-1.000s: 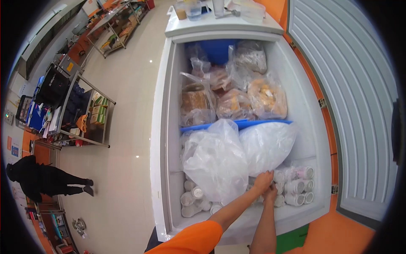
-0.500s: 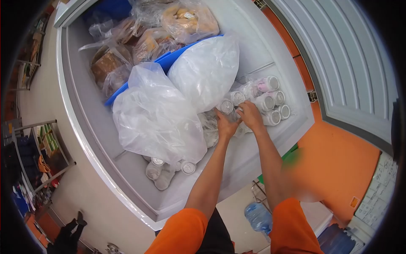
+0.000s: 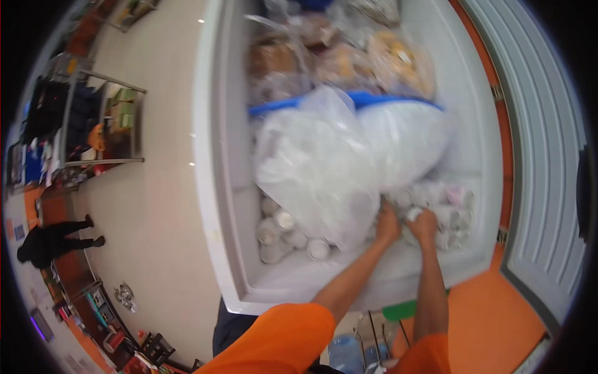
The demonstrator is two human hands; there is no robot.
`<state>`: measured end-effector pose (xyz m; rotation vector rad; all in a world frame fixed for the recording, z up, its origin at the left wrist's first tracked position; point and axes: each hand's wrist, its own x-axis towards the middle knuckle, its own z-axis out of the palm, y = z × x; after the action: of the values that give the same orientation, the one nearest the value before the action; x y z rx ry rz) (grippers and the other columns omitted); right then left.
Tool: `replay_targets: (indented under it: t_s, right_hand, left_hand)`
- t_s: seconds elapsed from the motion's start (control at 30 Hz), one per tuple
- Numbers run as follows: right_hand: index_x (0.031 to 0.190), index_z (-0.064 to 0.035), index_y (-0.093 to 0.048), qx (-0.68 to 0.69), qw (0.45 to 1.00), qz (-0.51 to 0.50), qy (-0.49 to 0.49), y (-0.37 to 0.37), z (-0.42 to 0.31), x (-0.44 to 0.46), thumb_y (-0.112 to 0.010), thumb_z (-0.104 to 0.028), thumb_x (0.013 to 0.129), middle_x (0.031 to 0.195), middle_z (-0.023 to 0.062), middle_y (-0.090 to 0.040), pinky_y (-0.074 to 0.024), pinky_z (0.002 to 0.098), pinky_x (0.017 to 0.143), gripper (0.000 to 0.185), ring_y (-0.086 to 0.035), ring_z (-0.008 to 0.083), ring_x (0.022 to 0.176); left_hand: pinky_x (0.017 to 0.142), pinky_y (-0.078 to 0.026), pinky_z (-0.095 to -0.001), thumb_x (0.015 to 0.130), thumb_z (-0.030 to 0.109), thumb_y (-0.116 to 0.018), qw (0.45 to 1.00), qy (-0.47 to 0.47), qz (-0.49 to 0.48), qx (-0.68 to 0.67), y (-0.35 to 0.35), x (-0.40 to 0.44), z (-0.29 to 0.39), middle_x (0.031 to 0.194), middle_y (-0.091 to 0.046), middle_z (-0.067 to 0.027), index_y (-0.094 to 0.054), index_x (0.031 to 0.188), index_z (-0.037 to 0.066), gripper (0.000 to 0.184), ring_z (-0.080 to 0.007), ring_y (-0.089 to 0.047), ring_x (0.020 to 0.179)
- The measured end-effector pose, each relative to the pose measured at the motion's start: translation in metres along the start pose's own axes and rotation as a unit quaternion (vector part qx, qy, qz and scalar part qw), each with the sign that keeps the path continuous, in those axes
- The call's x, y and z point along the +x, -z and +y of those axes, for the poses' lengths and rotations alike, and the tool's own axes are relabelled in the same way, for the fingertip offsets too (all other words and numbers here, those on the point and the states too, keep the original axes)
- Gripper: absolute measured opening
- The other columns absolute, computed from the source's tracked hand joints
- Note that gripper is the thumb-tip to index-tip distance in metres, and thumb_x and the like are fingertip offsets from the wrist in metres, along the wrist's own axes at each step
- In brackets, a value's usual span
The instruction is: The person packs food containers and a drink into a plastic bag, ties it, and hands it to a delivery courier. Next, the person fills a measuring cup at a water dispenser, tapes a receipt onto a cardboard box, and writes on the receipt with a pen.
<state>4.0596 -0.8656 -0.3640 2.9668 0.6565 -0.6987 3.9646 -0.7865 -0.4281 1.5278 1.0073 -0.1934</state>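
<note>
My right hand (image 3: 423,227) is closed at a silver-topped can (image 3: 413,213) in the freezer's front right part, its fingers bent against the can. Close to its left, my left hand (image 3: 388,225) reaches down beside the edge of a large clear plastic bag (image 3: 317,168); its fingertips are partly hidden and blurred. Several cans in thin plastic wrap (image 3: 453,224) lie right of my right hand, one with a pink side. More wrapped cans (image 3: 284,220) rest at the freezer's front left.
The chest freezer's white rim (image 3: 215,187) surrounds everything, with its ribbed lid (image 3: 536,124) raised at the right. Behind a blue divider (image 3: 280,106) sit bagged foods (image 3: 398,59). Another puffed bag (image 3: 408,140) leans there. A person in dark clothes (image 3: 56,240) is far left, near shelving (image 3: 103,118).
The camera view has turned and shifted, so the freezer appears more upright and further right. Both hands stay among the cans, now slightly further apart, and the picture is blurrier.
</note>
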Motion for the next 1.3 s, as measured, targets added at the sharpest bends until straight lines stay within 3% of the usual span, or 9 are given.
replay_targets:
  t_s: [0.13,0.2,0.27,0.43,0.57,0.7,0.8,1.03,1.3]
  right_hand:
    - [0.095,0.0078,-0.065,0.064,0.994,0.065,-0.055,0.089,-0.021,-0.068,-0.088,-0.034,0.059,0.093,0.0257,-0.066,-0.0499,0.0469,0.082,0.060,-0.062,0.0419,0.091]
    - [0.090,0.0066,-0.066,0.204,0.974,0.099,0.002,0.116,-0.022,-0.106,-0.088,-0.026,0.062,0.077,0.0176,-0.066,-0.0504,0.0409,0.067,0.048,-0.064,0.0320,0.072]
    - [0.087,0.0052,-0.066,0.291,0.956,0.009,-0.042,0.171,-0.077,-0.152,-0.086,-0.026,0.066,0.073,0.0117,-0.064,-0.0475,0.0375,0.061,0.043,-0.061,0.0222,0.066]
    - [0.091,0.0027,-0.064,0.509,0.846,-0.115,-0.111,0.164,-0.163,-0.199,-0.071,-0.035,0.089,0.085,0.0054,-0.064,-0.0430,0.0293,0.065,0.039,-0.059,0.0135,0.080]
    - [0.101,0.0060,-0.069,0.848,0.518,-0.031,-0.109,0.114,-0.235,-0.205,-0.055,-0.033,0.102,0.091,0.0101,-0.072,-0.0494,0.0334,0.081,0.041,-0.065,0.0174,0.085]
    - [0.081,-0.0002,-0.073,0.549,0.824,0.033,-0.135,0.069,-0.319,-0.214,-0.056,-0.038,0.100,0.079,0.0113,-0.073,-0.0519,0.0356,0.071,0.045,-0.068,0.0231,0.073]
    - [0.075,0.0020,-0.071,0.272,0.957,-0.051,-0.086,0.038,-0.367,-0.211,-0.064,-0.032,0.091,0.077,0.0216,-0.069,-0.0521,0.0450,0.073,0.039,-0.067,0.0389,0.075]
    - [0.065,-0.0001,-0.071,0.220,0.963,-0.057,-0.144,0.039,-0.401,-0.228,-0.069,-0.029,0.080,0.063,0.0197,-0.065,-0.0517,0.0424,0.060,0.033,-0.065,0.0339,0.057]
    - [0.076,-0.0006,-0.069,0.571,0.751,0.251,-0.216,0.177,-0.501,-0.091,-0.068,-0.009,0.089,0.063,0.0037,-0.063,-0.0481,0.0283,0.059,0.015,-0.058,0.0101,0.060]
  left_hand:
    - [0.110,-0.036,-0.0561,0.074,0.014,-0.080,0.989,-0.073,-0.103,0.078,0.034,-0.053,0.024,0.146,-0.027,-0.0418,0.000,0.156,0.001,0.115,-0.0592,-0.037,0.130]
    - [0.113,-0.032,-0.0551,0.071,0.020,-0.084,0.934,-0.311,-0.122,0.124,0.104,-0.101,0.069,0.153,-0.021,-0.0342,-0.007,0.157,0.004,0.116,-0.0524,-0.036,0.135]
    - [0.115,-0.030,-0.0535,0.072,0.024,-0.083,0.857,-0.478,-0.108,0.159,0.169,-0.140,0.109,0.140,-0.043,-0.0235,-0.022,0.153,0.004,0.103,-0.0433,-0.040,0.132]
    - [0.109,-0.037,-0.0490,0.070,0.027,-0.082,0.863,-0.409,-0.209,0.209,0.266,-0.154,0.115,0.121,-0.056,-0.0184,-0.045,0.136,0.004,0.079,-0.0379,-0.053,0.119]
    - [0.091,-0.051,-0.0423,0.071,0.037,-0.084,0.925,-0.215,-0.290,0.117,0.405,-0.169,0.165,0.111,-0.065,-0.0209,-0.054,0.123,0.002,0.069,-0.0381,-0.065,0.103]
    - [0.082,-0.055,-0.0383,0.069,0.041,-0.088,0.938,-0.248,-0.242,0.007,0.535,-0.170,0.133,0.100,-0.072,-0.0163,-0.058,0.120,0.000,0.072,-0.0302,-0.071,0.091]
    - [0.088,-0.053,-0.0334,0.060,0.032,-0.096,0.965,-0.145,-0.215,-0.048,0.664,-0.177,0.100,0.101,-0.071,-0.0118,-0.060,0.114,-0.001,0.073,-0.0176,-0.068,0.097]
    - [0.084,-0.054,-0.0352,0.065,0.020,-0.090,0.993,-0.112,0.036,-0.033,0.905,-0.126,0.072,0.101,-0.069,-0.0128,-0.058,0.116,0.000,0.063,-0.0209,-0.067,0.090]
    - [0.083,-0.057,-0.0437,0.070,0.035,-0.086,0.948,-0.234,0.051,-0.208,0.960,0.044,0.225,0.105,-0.067,-0.0233,-0.045,0.129,-0.003,0.082,-0.0347,-0.070,0.094]
